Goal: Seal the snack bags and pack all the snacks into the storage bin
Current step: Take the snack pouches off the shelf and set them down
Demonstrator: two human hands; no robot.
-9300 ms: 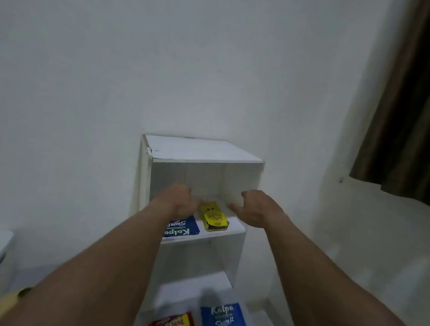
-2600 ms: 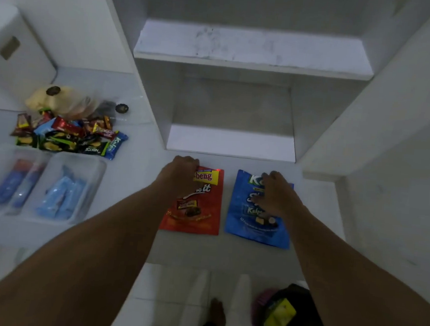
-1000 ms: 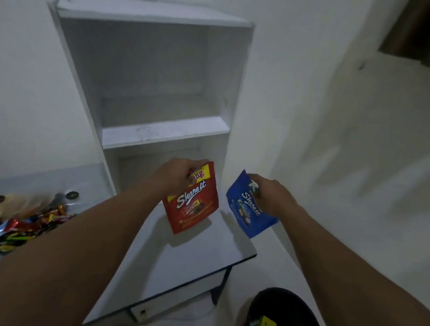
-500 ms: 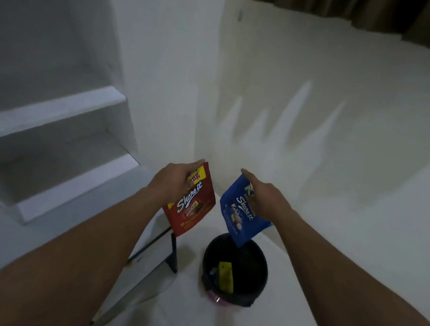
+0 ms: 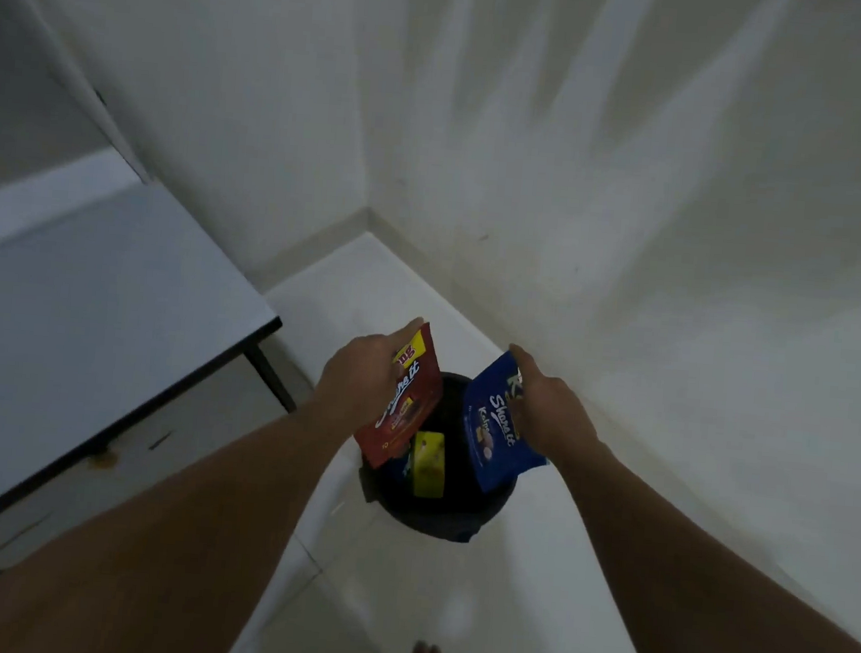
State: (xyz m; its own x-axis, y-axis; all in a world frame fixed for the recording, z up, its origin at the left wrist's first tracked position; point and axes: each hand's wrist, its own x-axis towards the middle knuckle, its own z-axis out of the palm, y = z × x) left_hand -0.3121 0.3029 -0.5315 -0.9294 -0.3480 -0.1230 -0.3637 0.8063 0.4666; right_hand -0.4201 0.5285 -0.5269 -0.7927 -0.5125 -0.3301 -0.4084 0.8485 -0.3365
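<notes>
Both arms out over the black round bin [image 5: 486,511] sitting on the white floor in the room's corner. The left hand [image 5: 362,377] is clamped on the top of a red snack pouch [image 5: 406,412], which hangs tilted above the bin's ten o'clock rim. The right hand [image 5: 550,413] grips a blue snack pouch [image 5: 492,434] above the two o'clock side. Down inside the bin, between the two pouches, lies a yellow snack pack [image 5: 429,462]. A grey table [image 5: 84,314] stands off at nine o'clock.
</notes>
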